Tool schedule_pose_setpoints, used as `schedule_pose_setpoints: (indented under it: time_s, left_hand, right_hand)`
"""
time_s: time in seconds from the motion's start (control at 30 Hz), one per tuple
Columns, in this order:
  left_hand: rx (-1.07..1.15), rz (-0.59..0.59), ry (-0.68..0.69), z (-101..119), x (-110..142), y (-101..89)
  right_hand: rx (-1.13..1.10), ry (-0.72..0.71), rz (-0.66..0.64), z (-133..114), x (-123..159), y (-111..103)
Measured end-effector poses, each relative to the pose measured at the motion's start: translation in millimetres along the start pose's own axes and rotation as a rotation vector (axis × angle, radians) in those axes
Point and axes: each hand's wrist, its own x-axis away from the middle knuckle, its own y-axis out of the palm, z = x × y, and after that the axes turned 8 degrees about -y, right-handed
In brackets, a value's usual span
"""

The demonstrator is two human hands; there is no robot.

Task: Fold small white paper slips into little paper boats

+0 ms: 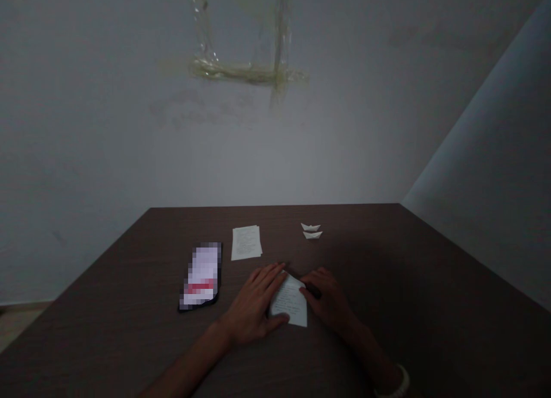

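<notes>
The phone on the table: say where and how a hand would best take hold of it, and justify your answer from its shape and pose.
Probably by both long edges, near mid-length, the left hand coming from above. The phone lies flat, screen up, longer than wide, so its narrower width suits a grasp across it.

Brown table (129, 254): 1 phone (202, 274) (screen pixelated), paper stack (246, 243), 2 paper boats (312, 235), 1 written sheet (293, 301).
</notes>
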Motion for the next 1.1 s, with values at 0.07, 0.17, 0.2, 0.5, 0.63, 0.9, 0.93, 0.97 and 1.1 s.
schedule_pose_setpoints:
  time_s: [0.07, 0.17, 0.2, 0.5, 0.63, 0.9, 0.93, 0.97, 1.1]
  left_hand:
    - [0.003, 0.019, 0.005, 1.7, -0.7, -1.2]
    - [0.012, 0.048, 0.013, 3.6, -1.6, -2.3]
    - [0.016, 0.055, 0.017, 3.9, -1.7, -2.5]
    - [0.056, 0.055, 0.090, 6.3, -0.7, -7.3]
    - [0.057, 0.035, 0.097, 6.4, -1.0, -7.9]
    - [0.042, 0.010, 0.164, 6.8, -0.2, -6.4]
    - [0.036, 0.005, 0.165, 7.6, -0.2, -6.7]
    - [0.030, 0.000, 0.167, 8.4, -0.1, -7.1]
    - [-0.004, -0.004, 0.182, 10.5, 0.0, -7.9]
  right_hand:
    - [-0.016, -0.004, -0.005, -0.3, -0.2, -0.5]
    - [-0.051, -0.023, -0.014, -1.7, -1.6, -2.6]
    - [-0.061, -0.028, -0.013, -2.3, -2.2, -3.4]
    - [-0.130, -0.049, -0.018, -6.0, -2.9, -10.3]
    - [-0.165, -0.052, -0.009, -6.3, -1.9, -11.9]
    - [-0.230, -0.047, -0.044, -9.8, -4.4, -17.3]
    - [-0.231, -0.051, -0.048, -10.7, -4.9, -17.7]
    - [-0.231, -0.052, -0.054, -11.8, -5.5, -18.0]
    - [-0.189, -0.015, -0.070, -15.1, -6.7, -15.8]
